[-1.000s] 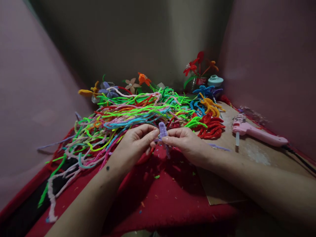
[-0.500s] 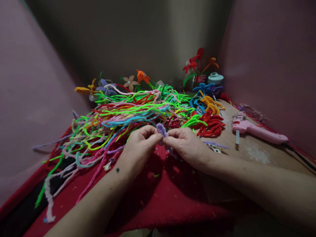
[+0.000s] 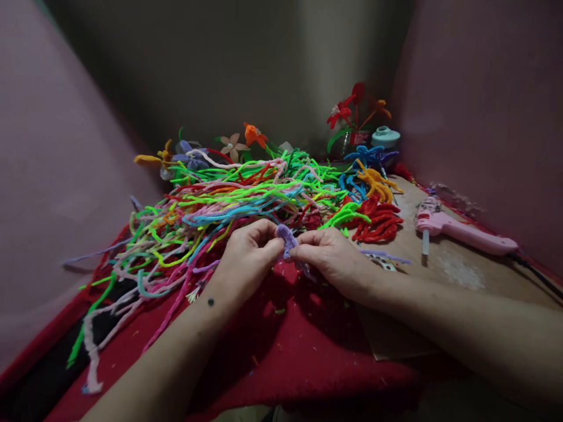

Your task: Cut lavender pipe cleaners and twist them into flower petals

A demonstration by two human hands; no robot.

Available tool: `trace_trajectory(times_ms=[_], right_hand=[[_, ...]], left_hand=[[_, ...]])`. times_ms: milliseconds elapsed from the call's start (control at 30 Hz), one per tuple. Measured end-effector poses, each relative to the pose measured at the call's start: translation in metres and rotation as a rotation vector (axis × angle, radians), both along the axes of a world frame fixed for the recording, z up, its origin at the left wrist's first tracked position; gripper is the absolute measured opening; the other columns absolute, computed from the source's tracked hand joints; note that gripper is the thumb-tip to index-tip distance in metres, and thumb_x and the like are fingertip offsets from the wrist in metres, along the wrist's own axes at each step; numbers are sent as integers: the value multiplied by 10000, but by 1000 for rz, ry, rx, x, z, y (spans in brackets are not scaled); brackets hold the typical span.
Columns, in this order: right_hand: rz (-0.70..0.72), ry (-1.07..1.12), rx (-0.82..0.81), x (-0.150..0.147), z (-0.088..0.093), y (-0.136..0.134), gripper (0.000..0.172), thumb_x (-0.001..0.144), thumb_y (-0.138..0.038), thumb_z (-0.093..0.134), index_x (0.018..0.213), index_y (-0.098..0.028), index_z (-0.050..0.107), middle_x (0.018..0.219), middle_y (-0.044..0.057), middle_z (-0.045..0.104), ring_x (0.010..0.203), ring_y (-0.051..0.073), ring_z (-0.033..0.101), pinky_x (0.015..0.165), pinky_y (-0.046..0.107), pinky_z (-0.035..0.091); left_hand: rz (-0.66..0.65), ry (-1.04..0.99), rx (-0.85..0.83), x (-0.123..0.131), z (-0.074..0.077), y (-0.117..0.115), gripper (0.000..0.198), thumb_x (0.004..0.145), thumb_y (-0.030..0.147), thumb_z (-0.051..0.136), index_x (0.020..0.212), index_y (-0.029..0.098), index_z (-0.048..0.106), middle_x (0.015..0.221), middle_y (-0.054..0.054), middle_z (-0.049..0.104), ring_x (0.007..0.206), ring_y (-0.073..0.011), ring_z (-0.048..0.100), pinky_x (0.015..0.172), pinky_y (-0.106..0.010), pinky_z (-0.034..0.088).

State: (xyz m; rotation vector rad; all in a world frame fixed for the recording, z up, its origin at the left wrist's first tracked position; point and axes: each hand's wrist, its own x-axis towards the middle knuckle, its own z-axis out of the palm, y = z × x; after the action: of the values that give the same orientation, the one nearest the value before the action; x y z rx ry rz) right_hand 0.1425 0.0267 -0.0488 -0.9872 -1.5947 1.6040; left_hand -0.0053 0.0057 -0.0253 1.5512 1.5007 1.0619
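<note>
A small purple fuzzy piece [image 3: 287,239], looped or folded, is held between both hands above the red cloth [image 3: 281,346]. My left hand [image 3: 253,252] pinches its left side between thumb and index finger. My right hand [image 3: 328,255] pinches its lower right side, and part of the purple piece hangs below those fingers. A heap of many-coloured fuzzy stems [image 3: 246,196] lies just beyond both hands.
To the right, a pink glue gun [image 3: 470,234] lies on a brown board [image 3: 404,316]. Red stems [image 3: 378,221] and orange stems [image 3: 376,183] sit right of the heap. Behind stand red flowers [image 3: 341,112], an orange flower [image 3: 255,136] and a light-blue container [image 3: 385,137].
The fingertips have moved slightly apart, with my left hand shifted a little left. More of the purple piece shows between them, and it looks more bent.
</note>
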Motion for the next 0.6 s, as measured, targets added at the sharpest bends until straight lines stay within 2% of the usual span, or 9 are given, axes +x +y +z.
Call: trace_trajectory(times_ms=[100,233,400,600], right_hand=[[17,5,13,1,-1,0,104,686,-200,512,611,-156,568,478,-61,393,440,67,308,433,236,206],[50,-23,40,1,-1,0,146,701,-212,519,568,-157,542,463,-63,378,435,66,297,433,243,203],[68,15,-16,-1,0,-1,105,674,-219,577,597,-148,584,464,-63,423,429,63,326,438,236,232],[-26,188,-132,0,-6,7,161,660,-281,673,631,-162,568,491,-58,466,408,63,350,412,228,242]], left_hand=[[-5,-39,-13,-3,-1,1,41,702,200,593,721,164,595,544,59,511,457,-60,395,431,-182,289],[-95,-272,-111,-9,-1,3,210,745,320,645,904,183,643,574,45,545,439,-56,408,428,-183,304],[-73,-315,-96,-11,-1,3,187,728,324,683,733,143,638,529,45,517,414,-37,372,399,-172,256],[-101,-252,-144,-13,-2,2,241,760,414,639,762,177,595,530,51,505,407,-48,367,397,-180,242]])
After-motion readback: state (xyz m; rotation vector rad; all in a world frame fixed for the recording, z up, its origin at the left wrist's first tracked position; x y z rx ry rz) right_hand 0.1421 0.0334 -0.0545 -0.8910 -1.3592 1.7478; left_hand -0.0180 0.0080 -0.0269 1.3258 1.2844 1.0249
